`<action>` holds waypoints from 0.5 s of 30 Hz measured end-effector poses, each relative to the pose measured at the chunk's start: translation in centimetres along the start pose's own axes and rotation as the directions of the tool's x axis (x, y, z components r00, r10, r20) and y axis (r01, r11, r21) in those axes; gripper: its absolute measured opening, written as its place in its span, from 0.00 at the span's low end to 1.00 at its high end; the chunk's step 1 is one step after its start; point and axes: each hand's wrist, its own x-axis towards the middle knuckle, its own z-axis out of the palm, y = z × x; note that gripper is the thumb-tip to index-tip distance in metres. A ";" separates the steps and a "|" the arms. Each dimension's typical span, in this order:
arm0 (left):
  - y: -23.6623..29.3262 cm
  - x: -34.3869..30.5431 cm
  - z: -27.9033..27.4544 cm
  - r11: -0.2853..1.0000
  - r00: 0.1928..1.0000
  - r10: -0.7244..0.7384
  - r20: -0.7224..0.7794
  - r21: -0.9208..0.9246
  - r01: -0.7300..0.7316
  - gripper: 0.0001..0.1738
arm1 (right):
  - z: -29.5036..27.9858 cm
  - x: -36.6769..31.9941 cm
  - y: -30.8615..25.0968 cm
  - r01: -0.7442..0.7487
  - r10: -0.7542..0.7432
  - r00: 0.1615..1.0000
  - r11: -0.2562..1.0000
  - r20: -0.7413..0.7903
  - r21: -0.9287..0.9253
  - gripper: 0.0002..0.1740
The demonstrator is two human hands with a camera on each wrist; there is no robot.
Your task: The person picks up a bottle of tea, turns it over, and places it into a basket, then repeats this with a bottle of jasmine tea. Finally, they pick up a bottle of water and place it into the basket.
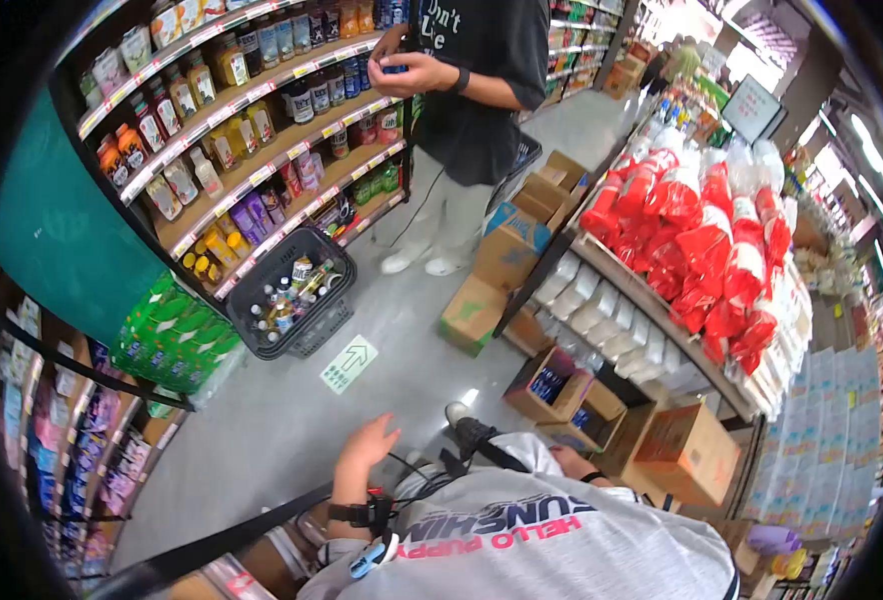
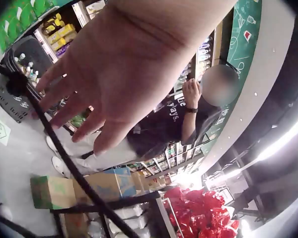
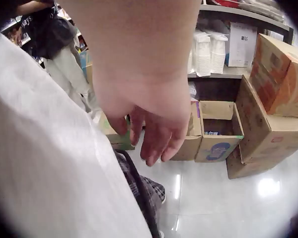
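My left hand (image 1: 367, 447) is raised in front of the body, its fingers spread and nothing in it; the left wrist view shows the palm (image 2: 114, 74) and outstretched fingers. Down at my side hangs the right hand (image 1: 570, 462), and in the right wrist view its fingers (image 3: 156, 141) droop loosely, holding nothing. A dark shopping basket (image 1: 307, 338) with bottles and packets stands on the floor by the shelves, away from both hands. Open cardboard boxes (image 3: 219, 148) appear beyond the right hand.
Another person (image 1: 477, 100) in a black shirt stands by the drink shelves (image 1: 252, 95). Green packs (image 1: 177, 330) sit left of the basket. Cartons (image 1: 507, 255) line the stand on the right, which bears red bags (image 1: 692, 220). A floor sign (image 1: 349, 363) has an arrow.
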 end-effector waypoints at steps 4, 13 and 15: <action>3.1 0.7 0.0 0.999 0.997 0.050 0.060 -0.014 -0.049 0.26 | -1.3 -0.7 -4.2 -0.058 0.058 0.998 0.998 -0.020 0.006 0.19; 9.9 5.8 3.9 0.993 0.990 0.074 0.121 0.084 -0.085 0.26 | -9.2 5.6 -8.0 0.045 -0.153 0.972 0.868 0.180 0.495 0.11; 12.4 8.1 4.8 0.990 0.987 0.072 0.145 0.114 -0.089 0.26 | -12.8 5.3 -8.5 -0.067 -0.018 0.989 0.836 0.149 0.545 0.11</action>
